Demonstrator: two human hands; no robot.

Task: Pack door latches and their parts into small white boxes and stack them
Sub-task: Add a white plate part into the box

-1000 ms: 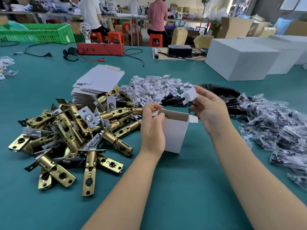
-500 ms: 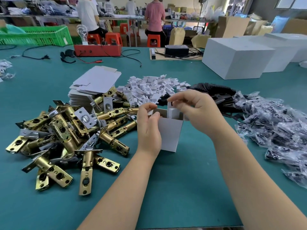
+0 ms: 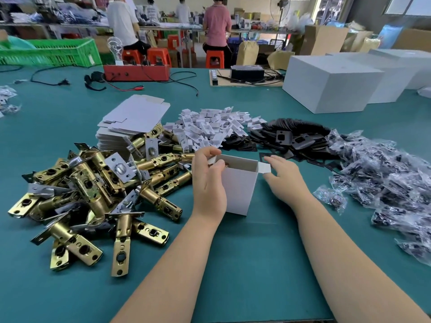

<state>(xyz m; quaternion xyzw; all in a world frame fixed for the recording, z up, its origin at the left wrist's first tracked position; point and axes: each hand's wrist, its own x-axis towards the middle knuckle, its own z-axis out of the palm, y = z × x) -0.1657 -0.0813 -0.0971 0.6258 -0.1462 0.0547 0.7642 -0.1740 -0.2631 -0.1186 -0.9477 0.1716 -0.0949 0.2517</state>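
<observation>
Your left hand (image 3: 208, 183) grips the white box (image 3: 238, 190); right hand (image 3: 283, 180) fingers relaxed beside its flap (image 3: 264, 169). Risk: an unsteady grip tips the open box.

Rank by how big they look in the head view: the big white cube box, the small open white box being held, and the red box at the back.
1. Big white cube box, largest.
2. Red box and small open white box: look similar; the small box sits much nearer, so unsure.

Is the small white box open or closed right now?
Open: the small white box stands upright, its top uncovered and a side flap sticking out.
</observation>
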